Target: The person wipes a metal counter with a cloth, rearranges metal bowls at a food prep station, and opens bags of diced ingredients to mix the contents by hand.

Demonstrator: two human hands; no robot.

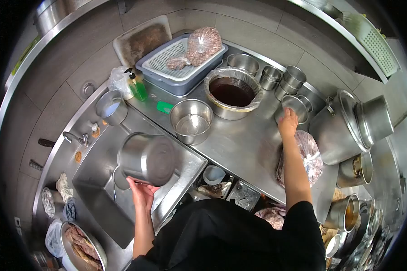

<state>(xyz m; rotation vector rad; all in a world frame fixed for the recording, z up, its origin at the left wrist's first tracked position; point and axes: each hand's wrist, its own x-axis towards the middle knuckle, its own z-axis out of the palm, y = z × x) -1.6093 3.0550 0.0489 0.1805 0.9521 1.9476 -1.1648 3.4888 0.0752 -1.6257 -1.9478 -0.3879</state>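
My left hand (142, 190) is closed on the lower side of a steel pot (138, 156) and holds it tilted over the sink (101, 205), its round base facing right. On the counter to the right, my right hand (288, 121) is at the near rim of a small steel container (297, 105), fingers bent over the edge. Other small steel containers (295, 76) stand just behind it. Below my right forearm lies a clear plastic bag of pale pink pieces (308, 158). A wide steel pot (191, 122) stands on the counter between my hands.
A lined pot of dark liquid (233, 92) stands mid-counter. Behind it, a grey tub (181, 88) holds a white basket with bagged food. A large steel pot (332, 135) leans at right. A faucet (77, 138) and a bowl of meat (82, 248) are at left.
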